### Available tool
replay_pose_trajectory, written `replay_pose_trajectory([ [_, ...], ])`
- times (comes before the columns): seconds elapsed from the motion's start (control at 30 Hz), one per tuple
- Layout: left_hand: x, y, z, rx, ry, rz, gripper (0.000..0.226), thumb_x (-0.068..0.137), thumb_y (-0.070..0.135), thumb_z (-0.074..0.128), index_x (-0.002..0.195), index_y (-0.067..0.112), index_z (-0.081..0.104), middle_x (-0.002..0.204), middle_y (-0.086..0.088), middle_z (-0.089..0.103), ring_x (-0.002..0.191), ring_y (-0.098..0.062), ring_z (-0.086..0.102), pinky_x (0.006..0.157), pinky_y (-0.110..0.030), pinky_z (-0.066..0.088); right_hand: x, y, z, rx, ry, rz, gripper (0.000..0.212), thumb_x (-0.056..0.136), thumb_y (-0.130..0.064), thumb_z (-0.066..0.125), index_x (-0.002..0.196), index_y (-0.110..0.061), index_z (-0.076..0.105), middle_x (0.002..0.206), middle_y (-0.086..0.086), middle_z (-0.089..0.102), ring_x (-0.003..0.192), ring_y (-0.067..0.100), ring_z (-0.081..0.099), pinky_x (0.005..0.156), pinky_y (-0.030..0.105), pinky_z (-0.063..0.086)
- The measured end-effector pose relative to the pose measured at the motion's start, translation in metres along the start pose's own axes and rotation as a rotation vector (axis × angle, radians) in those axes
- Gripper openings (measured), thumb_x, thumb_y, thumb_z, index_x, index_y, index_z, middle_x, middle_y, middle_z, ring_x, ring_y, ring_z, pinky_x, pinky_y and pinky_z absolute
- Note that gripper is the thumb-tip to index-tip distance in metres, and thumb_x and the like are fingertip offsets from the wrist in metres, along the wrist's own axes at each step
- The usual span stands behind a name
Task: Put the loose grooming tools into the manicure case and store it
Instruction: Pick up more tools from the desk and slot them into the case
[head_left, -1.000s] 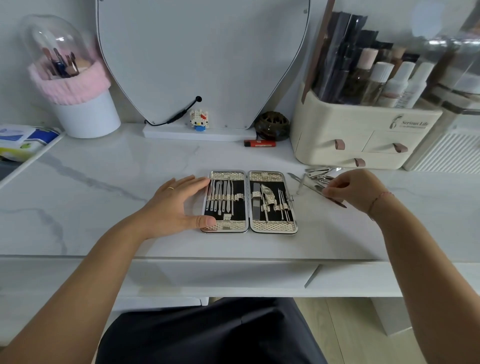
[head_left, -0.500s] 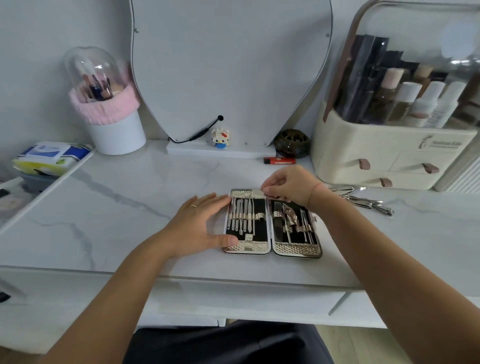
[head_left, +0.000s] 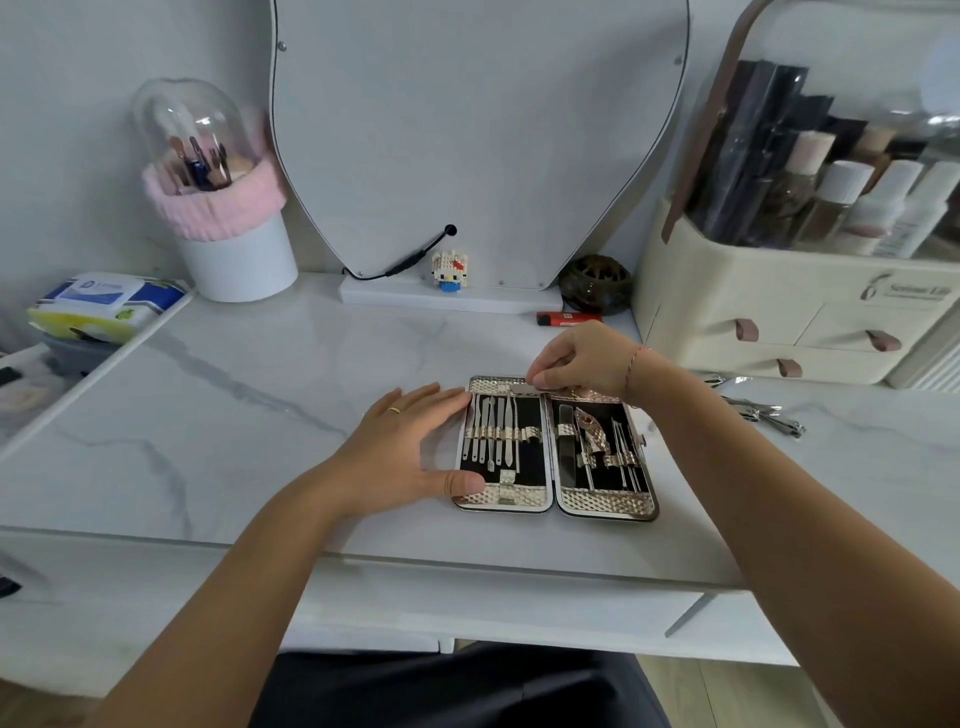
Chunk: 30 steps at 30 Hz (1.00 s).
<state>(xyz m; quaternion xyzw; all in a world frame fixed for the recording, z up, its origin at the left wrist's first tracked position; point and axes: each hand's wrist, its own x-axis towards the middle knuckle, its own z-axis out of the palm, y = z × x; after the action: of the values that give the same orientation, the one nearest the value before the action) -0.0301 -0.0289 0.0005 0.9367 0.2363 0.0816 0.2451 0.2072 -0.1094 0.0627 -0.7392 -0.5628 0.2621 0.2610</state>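
Note:
The manicure case (head_left: 602, 504) lies open flat on the marble desk, with several slim metal tools strapped in both black halves. My left hand (head_left: 410, 447) rests flat against the case's left edge, thumb pressing its lower left corner. My right hand (head_left: 576, 361) hovers over the case's top edge and pinches the upper end of a thin metal tool (head_left: 511, 415) that lies in the left half's row. Loose grooming tools (head_left: 763, 413), clippers among them, lie on the desk to the right of the case, behind my right forearm.
A cream cosmetics organiser (head_left: 779, 312) with drawers stands at the back right. A mirror (head_left: 467, 130), a small block figure (head_left: 449, 270), a dark round ornament (head_left: 595, 283) and a red lighter (head_left: 566, 318) line the back. A brush holder (head_left: 228, 228) and wipes pack (head_left: 104, 304) sit left.
My right hand picked a tool from the loose pile on the right and carried it left to the case's top edge. My left hand stayed against the case. The camera shifted.

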Motion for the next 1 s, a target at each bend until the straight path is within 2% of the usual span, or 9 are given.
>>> replay_pose_trajectory([
  [0.23,0.0,0.0,0.0,0.012,-0.011,-0.013,0.115,0.052,0.095,0.036,0.147,0.035,0.014,0.154,0.017,0.016,0.142,0.0,0.002,0.117,-0.034,-0.002,0.004,-0.002,0.002,0.032,-0.011,-0.032,0.008,0.081,-0.007,0.069,0.088,-0.008,0.073,0.055,-0.009,0.066,0.046,0.001,0.056,0.05,0.012,0.045],
  [0.43,0.0,0.0,0.001,0.003,-0.012,-0.016,0.115,0.052,0.095,0.036,0.148,0.035,0.014,0.154,0.018,0.016,0.141,0.002,0.001,0.117,-0.032,-0.003,0.0,0.006,0.004,0.026,0.088,-0.065,0.006,0.077,-0.01,0.073,0.083,-0.011,0.07,0.073,0.002,0.069,0.059,0.012,0.065,0.06,0.019,0.053],
  [0.57,0.0,0.0,0.001,0.004,-0.012,-0.015,0.114,0.053,0.093,0.038,0.148,0.034,0.014,0.154,0.018,0.015,0.139,0.005,0.001,0.115,-0.028,-0.005,-0.01,0.014,-0.004,-0.079,0.213,-0.101,0.01,0.074,-0.022,0.077,0.082,-0.018,0.071,0.072,-0.01,0.066,0.059,-0.005,0.058,0.06,0.004,0.042],
  [0.67,0.0,-0.001,0.001,0.002,-0.009,-0.011,0.114,0.053,0.094,0.038,0.148,0.035,0.014,0.154,0.019,0.016,0.138,0.006,0.001,0.115,-0.028,-0.004,-0.018,0.02,-0.006,-0.157,0.182,-0.099,0.011,0.074,-0.027,0.077,0.082,-0.021,0.072,0.073,-0.013,0.065,0.066,0.0,0.059,0.063,0.006,0.042],
  [0.83,-0.001,0.0,0.0,-0.004,-0.019,-0.014,0.113,0.053,0.094,0.038,0.147,0.036,0.013,0.154,0.019,0.015,0.137,0.007,0.001,0.114,-0.027,-0.005,-0.018,0.024,-0.004,-0.155,0.195,-0.086,0.008,0.075,-0.023,0.076,0.082,-0.02,0.074,0.072,-0.013,0.064,0.069,0.003,0.06,0.07,0.014,0.048],
  [1.0,-0.001,0.0,0.0,0.004,-0.012,-0.012,0.115,0.052,0.095,0.037,0.147,0.036,0.013,0.154,0.018,0.016,0.138,0.007,0.001,0.116,-0.029,-0.004,-0.016,0.019,0.002,-0.11,0.171,-0.082,0.009,0.075,-0.02,0.076,0.083,-0.016,0.074,0.075,-0.006,0.069,0.068,0.002,0.061,0.069,0.012,0.049],
])
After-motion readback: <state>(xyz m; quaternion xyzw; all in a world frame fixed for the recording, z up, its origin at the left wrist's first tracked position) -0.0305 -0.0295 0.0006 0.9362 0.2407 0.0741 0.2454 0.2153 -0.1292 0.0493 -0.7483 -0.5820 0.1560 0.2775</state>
